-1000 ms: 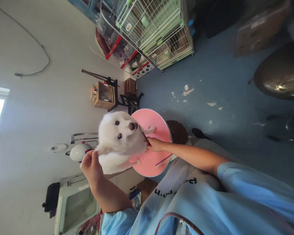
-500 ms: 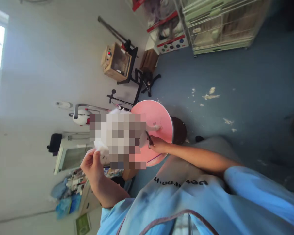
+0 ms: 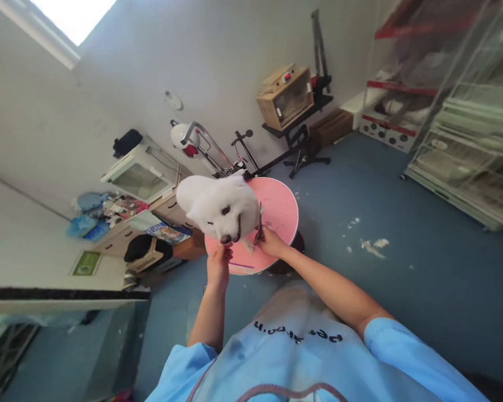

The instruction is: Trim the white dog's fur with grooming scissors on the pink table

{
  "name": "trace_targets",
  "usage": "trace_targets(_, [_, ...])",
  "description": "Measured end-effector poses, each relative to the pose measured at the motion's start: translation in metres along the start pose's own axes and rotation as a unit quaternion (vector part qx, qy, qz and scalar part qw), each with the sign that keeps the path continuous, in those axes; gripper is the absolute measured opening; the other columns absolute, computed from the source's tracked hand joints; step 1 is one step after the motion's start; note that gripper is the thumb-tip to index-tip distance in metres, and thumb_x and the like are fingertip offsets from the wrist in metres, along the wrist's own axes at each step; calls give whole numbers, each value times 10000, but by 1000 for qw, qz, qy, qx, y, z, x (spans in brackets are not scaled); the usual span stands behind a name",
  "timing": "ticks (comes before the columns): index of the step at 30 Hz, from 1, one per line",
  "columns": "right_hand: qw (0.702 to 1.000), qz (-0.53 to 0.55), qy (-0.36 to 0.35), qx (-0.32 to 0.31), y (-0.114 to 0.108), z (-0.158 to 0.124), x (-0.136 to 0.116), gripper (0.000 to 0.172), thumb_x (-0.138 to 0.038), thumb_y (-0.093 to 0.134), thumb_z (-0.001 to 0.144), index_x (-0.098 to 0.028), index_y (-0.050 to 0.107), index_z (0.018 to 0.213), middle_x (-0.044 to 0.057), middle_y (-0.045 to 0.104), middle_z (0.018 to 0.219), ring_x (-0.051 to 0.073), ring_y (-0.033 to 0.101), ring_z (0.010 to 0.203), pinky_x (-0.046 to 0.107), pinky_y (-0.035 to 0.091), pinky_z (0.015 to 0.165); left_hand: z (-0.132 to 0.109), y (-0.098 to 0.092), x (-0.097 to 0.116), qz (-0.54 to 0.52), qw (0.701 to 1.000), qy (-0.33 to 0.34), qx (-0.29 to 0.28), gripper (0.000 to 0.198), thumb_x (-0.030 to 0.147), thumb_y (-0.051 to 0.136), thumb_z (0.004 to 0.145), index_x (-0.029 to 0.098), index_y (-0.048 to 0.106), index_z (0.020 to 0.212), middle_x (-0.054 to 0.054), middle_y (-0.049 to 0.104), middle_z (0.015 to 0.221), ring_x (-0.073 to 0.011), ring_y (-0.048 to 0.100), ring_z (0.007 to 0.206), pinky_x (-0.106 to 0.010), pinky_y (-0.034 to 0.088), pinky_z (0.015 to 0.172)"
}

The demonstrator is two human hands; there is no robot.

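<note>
On pink table (image 3: pixel 283 209), dog (image 3: pixel 218 204) stands with its head toward me. My left hand (image 3: pixel 218 262) is under its chin, fingers pinched on the fur. My right hand (image 3: pixel 271 243) is closed around scissors (image 3: pixel 259 228), blades up beside the dog's cheek.

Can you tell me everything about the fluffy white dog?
The dog is small, with thick fluffy white fur, dark eyes, a dark nose and its mouth a little open. It is on the round pink table, head lowered toward the person. The left hand reaches up under its chin, touching the fur there. The right hand holds thin dark scissors beside its cheek; whether the blades touch the fur cannot be told.
</note>
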State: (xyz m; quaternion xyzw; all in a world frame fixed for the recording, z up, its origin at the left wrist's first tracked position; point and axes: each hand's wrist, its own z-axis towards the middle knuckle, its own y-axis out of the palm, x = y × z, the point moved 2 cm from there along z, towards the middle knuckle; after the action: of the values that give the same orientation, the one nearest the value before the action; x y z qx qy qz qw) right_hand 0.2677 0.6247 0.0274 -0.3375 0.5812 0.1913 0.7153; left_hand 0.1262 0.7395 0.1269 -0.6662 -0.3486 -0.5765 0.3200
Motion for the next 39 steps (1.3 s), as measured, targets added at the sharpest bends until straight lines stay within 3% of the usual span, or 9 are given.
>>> trace_targets(3, [999, -15, -12, -42, -25, 10, 1, 358, -239, 673, 788, -171, 540, 1114, 36, 663, 979, 173, 617, 864, 295, 469, 774, -12, 34, -1, -163, 975, -138, -58, 190, 268, 726, 657, 154, 624, 771, -26, 664, 755, -70, 515, 558, -194, 401, 526])
trace_targets(6, [995, -15, -26, -91, -42, 20, 1, 356, -227, 649, 779, -173, 548, 1116, 12, 645, 915, 166, 613, 811, 299, 480, 754, -13, 49, 12, -250, 956, -146, -52, 212, 213, 741, 626, 162, 589, 765, 17, 622, 696, -53, 481, 520, -180, 367, 499])
trace_targets(11, [987, 12, -29, -158, -56, 31, 0, 417, -281, 688, 763, -196, 544, 1145, 6, 655, 910, 174, 633, 811, 302, 508, 738, -2, 41, 19, -169, 984, 16, 52, 213, 227, 747, 594, 162, 599, 733, 44, 574, 632, -54, 443, 523, -182, 320, 506])
trace_targets(15, [982, -13, -35, -185, -70, 39, -13, 435, -252, 655, 778, -198, 532, 1191, -3, 658, 869, 169, 638, 782, 292, 507, 718, 4, 37, 20, -23, 976, 173, 131, 210, 265, 725, 612, 157, 663, 781, 5, 662, 726, -111, 558, 672, -219, 435, 649])
trace_targets(21, [964, -148, -77, -206, -111, 60, -56, 373, -222, 655, 764, -168, 571, 1123, 6, 650, 837, 157, 602, 733, 281, 475, 695, 10, 51, 31, 58, 953, 222, 199, 267, 322, 752, 646, 137, 713, 835, -39, 713, 776, -187, 636, 765, -266, 492, 709])
trace_targets(26, [945, -187, -91, -253, -133, 81, -87, 388, -272, 694, 739, -174, 595, 1102, 14, 663, 879, 166, 604, 770, 282, 473, 701, 16, 48, 34, 123, 928, 271, 225, 202, 355, 696, 704, 156, 663, 710, -6, 629, 651, -148, 558, 659, -233, 431, 622])
trace_targets(32, [927, -196, -77, -309, -141, 106, -93, 416, -246, 668, 734, -166, 598, 1136, 9, 656, 839, 166, 592, 730, 295, 463, 678, 13, 43, 29, 223, 877, 350, 242, 308, 398, 639, 788, 184, 511, 608, 28, 482, 612, -104, 456, 601, -213, 348, 588])
trace_targets(36, [910, -208, -101, -345, -147, 124, -93, 272, -246, 659, 723, -180, 608, 982, 12, 633, 832, 172, 587, 748, 300, 463, 683, 9, 49, 32, 314, 831, 358, 286, 288, 377, 683, 770, 181, 527, 627, 15, 529, 664, -110, 503, 637, -218, 345, 602])
trace_targets(39, [900, -193, -100, -377, -153, 140, -96, 294, -237, 642, 730, -186, 588, 1014, 9, 632, 843, 165, 581, 740, 297, 457, 681, 9, 54, 32, 332, 813, 371, 302, 252, 340, 648, 816, 177, 573, 640, -3, 581, 669, -122, 551, 659, -221, 371, 616])
